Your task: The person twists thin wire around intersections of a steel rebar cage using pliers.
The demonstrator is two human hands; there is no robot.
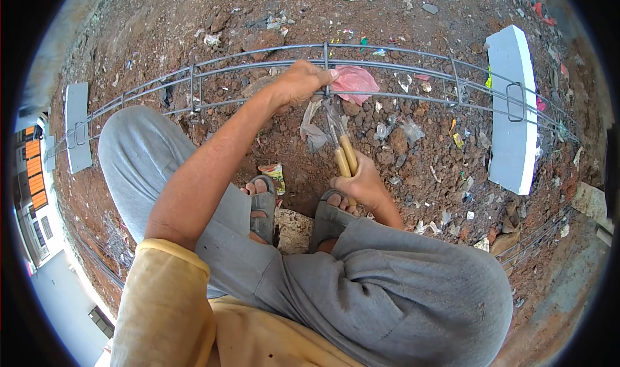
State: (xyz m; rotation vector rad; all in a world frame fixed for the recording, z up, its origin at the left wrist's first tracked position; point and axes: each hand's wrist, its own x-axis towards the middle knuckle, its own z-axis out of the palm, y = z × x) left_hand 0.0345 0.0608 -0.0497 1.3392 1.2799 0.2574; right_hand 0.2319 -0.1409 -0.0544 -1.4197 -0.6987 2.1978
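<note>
I squat over a long steel rebar cage [258,60] lying across the red dirt. My left hand [298,81] is closed around one of its bars near the middle. My right hand [363,185] grips a pair of pincers [343,149] by their yellow handles, the metal jaws pointing up toward the bar just below my left hand. A pink plastic scrap [355,81] lies under the cage beside my left hand.
The cage rests on two white blocks, one at the right [513,109] and one at the left [77,125]. My sandalled feet [263,205] stand on a stone. Litter and stones cover the ground. More bars [536,238] lie at the lower right.
</note>
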